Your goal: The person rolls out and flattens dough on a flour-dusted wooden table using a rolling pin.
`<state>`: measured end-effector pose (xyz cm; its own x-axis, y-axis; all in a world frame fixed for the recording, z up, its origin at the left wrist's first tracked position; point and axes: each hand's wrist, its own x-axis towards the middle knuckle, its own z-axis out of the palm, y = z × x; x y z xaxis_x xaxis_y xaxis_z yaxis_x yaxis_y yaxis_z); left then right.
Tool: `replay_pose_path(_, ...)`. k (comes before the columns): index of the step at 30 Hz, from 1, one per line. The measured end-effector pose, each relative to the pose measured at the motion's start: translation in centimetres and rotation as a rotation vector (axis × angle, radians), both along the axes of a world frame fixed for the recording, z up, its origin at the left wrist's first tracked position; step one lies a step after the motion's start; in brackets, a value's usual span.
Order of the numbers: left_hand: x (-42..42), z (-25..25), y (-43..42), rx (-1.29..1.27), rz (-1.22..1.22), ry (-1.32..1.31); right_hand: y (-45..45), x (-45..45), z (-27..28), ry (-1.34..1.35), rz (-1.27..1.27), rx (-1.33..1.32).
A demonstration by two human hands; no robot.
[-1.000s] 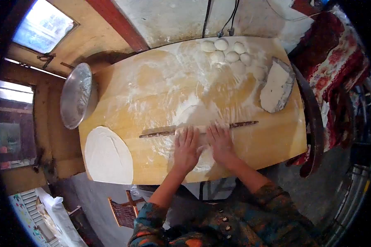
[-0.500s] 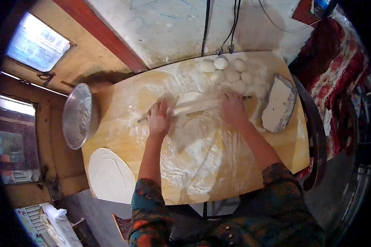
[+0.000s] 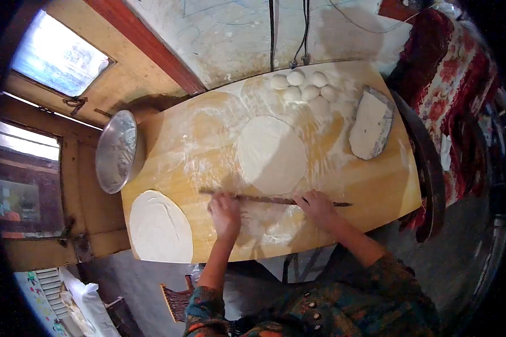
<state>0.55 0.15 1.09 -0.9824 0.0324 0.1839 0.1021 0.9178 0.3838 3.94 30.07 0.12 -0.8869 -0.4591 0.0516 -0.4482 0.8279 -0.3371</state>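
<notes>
Rolling pin [image 3: 267,199] is gripped by left hand [image 3: 225,215] and right hand [image 3: 317,208], below a flattened dough round [image 3: 272,154] on the floured table [image 3: 168,147].

Home-like room: floury wooden table [image 3: 174,146], metal basin [image 3: 116,151], floral cloth [image 3: 441,90], scuffed painted wall [image 3: 236,39], small folding stool [image 3: 177,300].

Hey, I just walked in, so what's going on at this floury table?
A person has both hands, left and right, on a thin rolling pin, at the near edge of a round, flat sheet of dough. A second flat sheet lies at the table's near left corner. Several dough balls sit near the far edge, and a metal bowl stands tilted at the left.
</notes>
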Motion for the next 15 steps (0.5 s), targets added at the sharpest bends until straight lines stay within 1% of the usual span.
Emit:
replay_pose_path(1, -0.6, -0.1, 0.2, 0.085, 0.146, 0.006, -0.6, 0.1, 0.7, 0.038, -0.027, 0.014)
replay_pose_path(2, -1.9, -0.1, 0.5, 0.149, 0.149, 0.11, -1.9, -0.3, 1.1, -0.147, -0.213, -0.149)
replay_pose_path(3, -3.1, -0.5, 1.2, 0.134, 0.161, 0.025, -3.9, -1.7, 2.6, -0.33, -0.399, -0.313)
replay_pose_path(5, -5.2, -1.1, 3.5, 0.098, 0.176, -0.139, -5.8, -2.7, 1.5, -0.359, -0.527, -0.426)
replay_pose_path(6, -5.5, -1.1, 4.9, 0.043, 0.181, -0.128, -6.7, -3.1, -1.9, -0.206, -0.464, -0.373)
replay_pose_path(8, -6.5, -1.2, 7.0, -0.071, 0.183, -0.105, -7.5, -3.8, -3.0, -0.008, -0.386, -0.251)
replay_pose_path(10, -7.5, -1.1, 6.5, 0.174, 0.18, -0.29, -7.3, -3.6, 0.1, 0.065, -0.34, -0.107)
replay_pose_path(11, -7.9, -1.2, 6.5, 0.298, 0.181, -0.386, -7.2, -3.7, 1.1, 0.14, -0.347, -0.117)
replay_pose_path(12, -8.7, -1.1, 7.0, 0.604, 0.152, -0.405, -7.1, -4.2, 2.0, 0.22, -0.357, -0.128)
replay_pose_path(14, -9.5, -0.2, 8.2, 1.218, 0.101, -0.437, -7.6, -5.5, 2.3, 0.232, -0.382, -0.126)
replay_pose_path(15, -9.7, 0.0, 8.5, 0.848, -0.054, -0.258, -8.1, -6.4, 2.3, 0.17, -0.395, -0.112)
